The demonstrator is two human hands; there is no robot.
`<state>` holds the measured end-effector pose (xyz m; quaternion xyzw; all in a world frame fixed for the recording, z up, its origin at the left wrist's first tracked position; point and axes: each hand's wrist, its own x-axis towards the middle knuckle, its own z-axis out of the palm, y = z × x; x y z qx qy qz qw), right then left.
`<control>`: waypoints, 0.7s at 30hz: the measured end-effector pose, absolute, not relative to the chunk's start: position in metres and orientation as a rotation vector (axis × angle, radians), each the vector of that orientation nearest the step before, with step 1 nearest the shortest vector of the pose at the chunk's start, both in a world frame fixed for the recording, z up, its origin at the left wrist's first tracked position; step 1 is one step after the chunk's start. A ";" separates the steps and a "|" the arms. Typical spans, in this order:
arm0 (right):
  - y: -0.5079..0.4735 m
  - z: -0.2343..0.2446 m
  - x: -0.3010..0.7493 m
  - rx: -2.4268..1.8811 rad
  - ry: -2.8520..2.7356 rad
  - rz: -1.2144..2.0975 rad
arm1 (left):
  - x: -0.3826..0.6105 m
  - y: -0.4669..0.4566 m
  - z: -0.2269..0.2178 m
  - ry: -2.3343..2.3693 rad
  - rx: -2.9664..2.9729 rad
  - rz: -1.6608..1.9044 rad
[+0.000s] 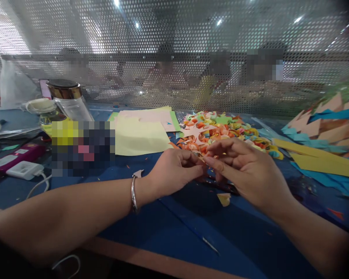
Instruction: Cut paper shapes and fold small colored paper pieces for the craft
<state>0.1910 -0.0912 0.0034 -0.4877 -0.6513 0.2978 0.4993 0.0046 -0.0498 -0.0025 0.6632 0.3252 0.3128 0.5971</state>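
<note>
Blue-topped table [250,240], pretty busy, with a perforated metal screen [180,27] running along the far side and a few blurry people [261,68] behind it. Near edge is a reddish-brown strip [145,257]. Most of the elbow room is the blue stretch between that edge and the wrists, though a thin stick with a silver tip [211,246] lies across it and a yellow scrap [224,199] sits just below the right fingers. Sideways it's tighter: bottles [72,102], a magenta power strip [20,157] and a white plug [25,169] on the left, jagged folded paper [325,122] and yellow strips [331,162] on the right. Left hand [174,174] has thumb and finger tips drawn together, right hand [250,174] has its fingers curled with the thumb tip up by the left's, and honestly can't tell if either is pinching anything. The heap of cut paper bits [221,131] is just past the fingertips, right next to the stacked paper sheets [139,133]
</note>
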 end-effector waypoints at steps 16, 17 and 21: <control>-0.092 0.008 0.191 -1.212 -1.575 0.640 | 0.002 -0.050 0.001 0.746 1.722 0.674; -0.092 0.009 0.191 -1.213 -1.579 0.640 | 0.002 -0.050 0.002 0.763 1.740 0.681; -0.093 0.010 0.191 -1.215 -1.599 0.645 | 0.004 -0.048 0.001 0.786 1.660 0.808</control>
